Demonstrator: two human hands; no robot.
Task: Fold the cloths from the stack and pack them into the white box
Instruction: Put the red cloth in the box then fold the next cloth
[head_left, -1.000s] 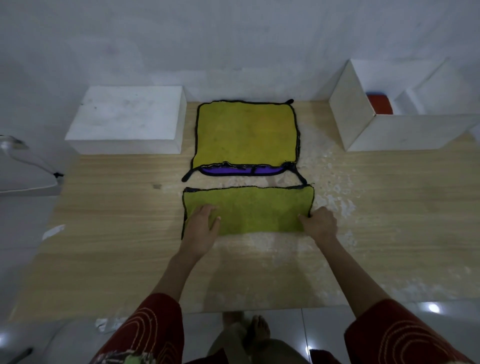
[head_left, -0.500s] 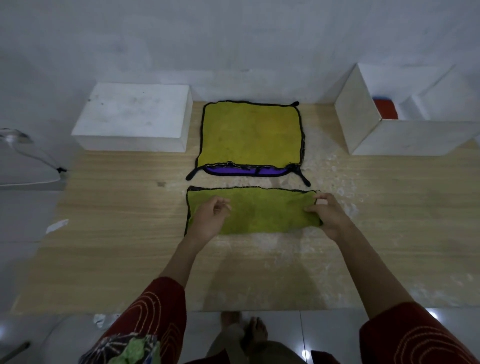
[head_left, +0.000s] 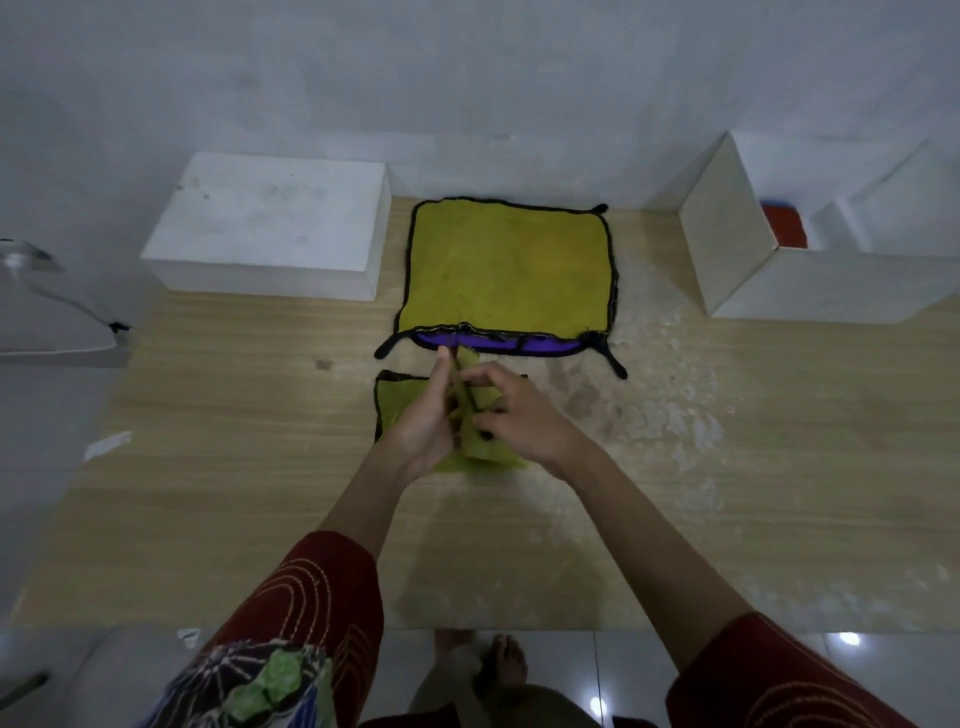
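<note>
Right hand (head_left: 519, 421) curls its fingers and thumb round a raised fold of the green cloth (head_left: 395, 410), pinching the lifted end and holding it over the middle of the piece, while the left hand (head_left: 421, 426) stands on its edge just beside it with fingers straight and close together, pressed flat against the same fold so that the cloth is caught between the two hands. A tip of the cloth pokes up above the left fingertips. The rest of the green cloth lies on the wooden table (head_left: 218, 457), its black-edged left end showing past the left wrist and a strip of it showing below both hands. Just beyond the hands lies the stack, a yellow cloth (head_left: 506, 270) spread flat on top with a purple cloth (head_left: 483, 344) peeking out along its near edge; the left fingertips reach almost to that purple strip. The white box (head_left: 727, 249) stands open at the far right of the table, well apart from the hands, with a red cloth (head_left: 787, 228) lying inside it. A closed white block (head_left: 270, 223) sits at the far left, beside the stack. Red patterned sleeves (head_left: 322, 587) cover the upper arms, and bare feet (head_left: 498, 660) show on the tiled floor at the near table edge
</note>
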